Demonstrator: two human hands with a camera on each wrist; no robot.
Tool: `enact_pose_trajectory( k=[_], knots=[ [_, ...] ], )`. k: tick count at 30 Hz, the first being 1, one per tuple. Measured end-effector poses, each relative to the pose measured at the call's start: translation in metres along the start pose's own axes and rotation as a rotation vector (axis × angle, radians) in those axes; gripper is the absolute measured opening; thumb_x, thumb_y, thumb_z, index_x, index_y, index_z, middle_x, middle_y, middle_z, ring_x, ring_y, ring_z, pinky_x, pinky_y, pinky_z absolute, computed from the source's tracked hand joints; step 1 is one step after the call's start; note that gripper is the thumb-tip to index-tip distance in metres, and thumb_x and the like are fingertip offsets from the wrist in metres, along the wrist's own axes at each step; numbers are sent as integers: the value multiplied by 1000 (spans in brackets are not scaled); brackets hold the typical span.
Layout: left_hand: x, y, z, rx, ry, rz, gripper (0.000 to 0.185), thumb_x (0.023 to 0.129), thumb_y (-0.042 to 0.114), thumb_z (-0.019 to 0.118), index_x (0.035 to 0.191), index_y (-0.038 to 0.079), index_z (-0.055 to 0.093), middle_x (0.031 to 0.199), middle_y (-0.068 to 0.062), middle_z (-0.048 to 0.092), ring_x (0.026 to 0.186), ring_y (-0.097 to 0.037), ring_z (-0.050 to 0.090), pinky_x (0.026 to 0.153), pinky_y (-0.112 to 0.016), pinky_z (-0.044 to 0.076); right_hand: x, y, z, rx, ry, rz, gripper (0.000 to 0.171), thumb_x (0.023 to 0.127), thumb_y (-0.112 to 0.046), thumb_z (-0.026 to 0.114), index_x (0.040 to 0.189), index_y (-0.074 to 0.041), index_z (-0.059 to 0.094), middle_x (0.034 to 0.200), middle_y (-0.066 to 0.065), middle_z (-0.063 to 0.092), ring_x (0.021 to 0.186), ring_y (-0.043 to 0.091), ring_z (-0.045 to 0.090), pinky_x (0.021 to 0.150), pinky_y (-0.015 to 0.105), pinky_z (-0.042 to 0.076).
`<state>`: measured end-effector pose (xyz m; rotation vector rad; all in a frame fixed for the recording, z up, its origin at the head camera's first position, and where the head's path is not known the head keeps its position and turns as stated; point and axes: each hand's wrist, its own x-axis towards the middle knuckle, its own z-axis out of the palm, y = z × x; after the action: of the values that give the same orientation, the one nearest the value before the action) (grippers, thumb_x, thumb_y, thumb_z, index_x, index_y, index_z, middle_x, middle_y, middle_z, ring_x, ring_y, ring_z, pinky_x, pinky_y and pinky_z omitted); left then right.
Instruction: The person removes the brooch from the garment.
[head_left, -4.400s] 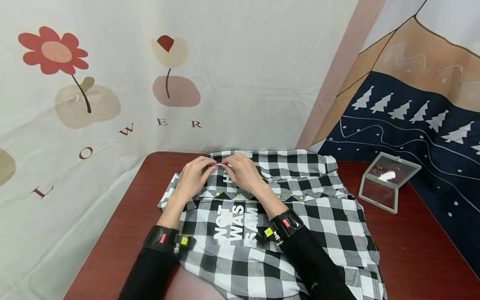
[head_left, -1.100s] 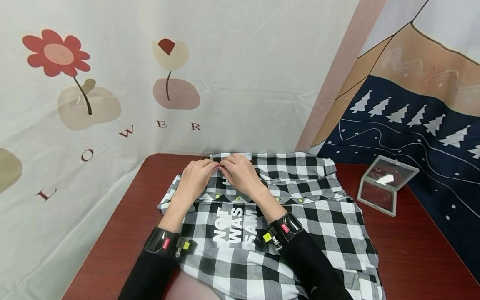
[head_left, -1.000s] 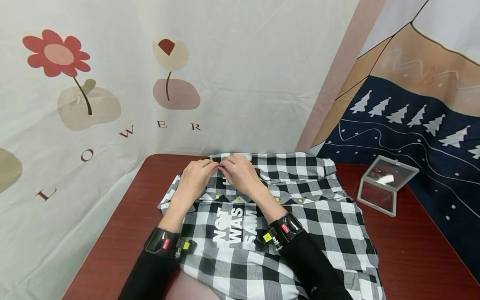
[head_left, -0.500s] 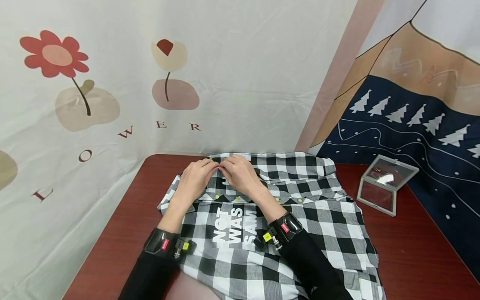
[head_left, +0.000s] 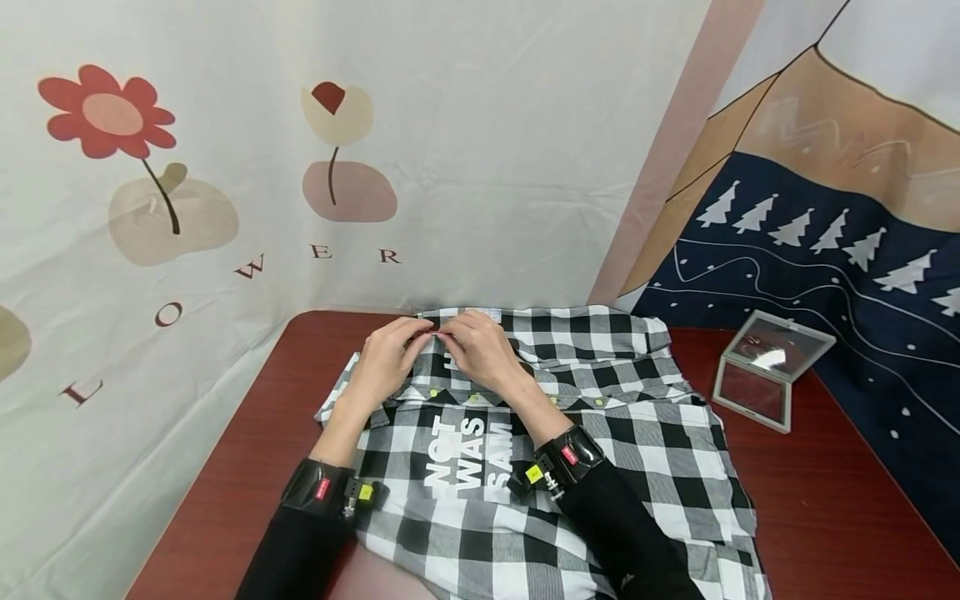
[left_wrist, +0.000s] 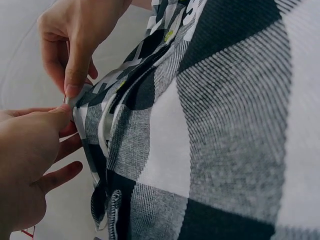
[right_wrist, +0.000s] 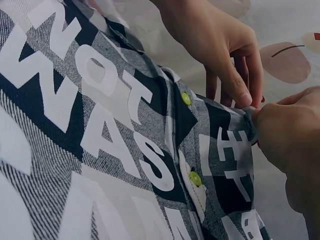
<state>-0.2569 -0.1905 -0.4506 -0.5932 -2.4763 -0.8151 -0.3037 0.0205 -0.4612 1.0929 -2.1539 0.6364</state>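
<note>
A black and white checked shirt (head_left: 660,450) with white printed letters lies spread on the table. My left hand (head_left: 382,358) and right hand (head_left: 483,350) meet at the shirt's far left part, fingertips close together. In the left wrist view, the thumb and finger of my left hand (left_wrist: 30,155) pinch the cloth edge, and my right hand (left_wrist: 82,37) pinches it just beside. The right wrist view shows my right hand (right_wrist: 295,135) and left hand (right_wrist: 215,45) at that same edge. A thin reddish line between the fingertips is too small to identify. Yellow-green buttons (right_wrist: 195,178) run along the placket.
An open, hinged clear case (head_left: 757,387) stands on the dark red table (head_left: 825,500) right of the shirt. Behind the table hangs a pale cloth (head_left: 487,167) with flower prints. At the right is a dark blue cloth (head_left: 795,267) with white trees.
Since half a second ago, the left hand's thumb and fingers have spread slightly, and a small gap shows between the two hands' fingertips. The right hand and the shirt stay nearly in place.
</note>
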Motion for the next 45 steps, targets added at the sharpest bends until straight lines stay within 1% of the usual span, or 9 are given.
enact_pose_trajectory(
  k=[5, 9, 13, 21, 23, 29, 32, 37, 45],
  knots=[
    [-1, -3, 2, -59, 18, -18, 28, 110, 11, 74, 135, -1, 79, 130, -20, 81, 110, -37, 80, 89, -52, 66, -2, 1, 2, 32, 21, 26, 7, 105, -12, 81, 105, -9, 87, 102, 6, 86, 98, 23, 79, 98, 39, 66],
    [-2, -5, 4, -89, 35, -33, 28, 110, 8, 74, 136, -2, 79, 128, -21, 81, 103, -34, 81, 81, -50, 64, -3, 2, 5, 66, 34, 42, 8, 106, -13, 81, 105, -8, 87, 102, 7, 86, 96, 23, 78, 90, 38, 65],
    [-3, -8, 6, -107, 42, -50, 28, 110, 8, 74, 135, -2, 79, 126, -21, 82, 100, -33, 82, 78, -50, 66, -5, 3, 7, 111, 52, 60, 8, 105, -12, 81, 106, -6, 87, 102, 8, 86, 94, 23, 79, 85, 37, 65],
    [-3, -11, 9, -134, 58, -70, 27, 109, 8, 74, 134, -1, 80, 125, -22, 82, 101, -35, 82, 80, -53, 69, -7, 5, 12, 242, 96, 140, 8, 104, -9, 82, 106, -4, 88, 103, 11, 87, 94, 27, 81, 84, 39, 66],
    [-3, -12, 10, -142, 62, -74, 27, 109, 7, 74, 134, -2, 79, 125, -22, 82, 100, -36, 82, 83, -54, 69, -8, 5, 12, 270, 108, 159, 8, 103, -9, 83, 106, -4, 89, 104, 12, 88, 94, 27, 82, 84, 40, 67],
    [-4, -13, 13, -173, 58, -91, 28, 109, 5, 74, 135, -5, 78, 128, -26, 81, 101, -40, 81, 91, -56, 69, -9, 5, 15, 345, 131, 211, 7, 102, -9, 84, 106, -5, 89, 105, 12, 88, 98, 28, 85, 90, 41, 69],
    [-5, -13, 13, -175, 56, -103, 28, 109, 5, 74, 135, -4, 78, 127, -26, 81, 101, -41, 82, 91, -56, 69, -11, 6, 17, 391, 123, 261, 8, 102, -11, 84, 107, -8, 90, 107, 10, 89, 100, 27, 85, 92, 43, 69],
    [-7, -14, 14, -162, 52, -121, 28, 109, 7, 75, 135, -1, 79, 125, -23, 82, 99, -38, 81, 88, -55, 68, -14, 6, 20, 481, 102, 362, 10, 104, -15, 84, 110, -10, 91, 110, 10, 89, 101, 27, 85, 89, 48, 70],
    [-6, -15, 17, -144, 76, -110, 25, 108, 5, 75, 132, -1, 81, 120, -22, 84, 93, -35, 80, 81, -52, 67, -14, 7, 20, 529, 95, 443, 11, 104, -18, 85, 111, -12, 91, 109, 8, 89, 101, 24, 86, 90, 43, 69]
  ],
)
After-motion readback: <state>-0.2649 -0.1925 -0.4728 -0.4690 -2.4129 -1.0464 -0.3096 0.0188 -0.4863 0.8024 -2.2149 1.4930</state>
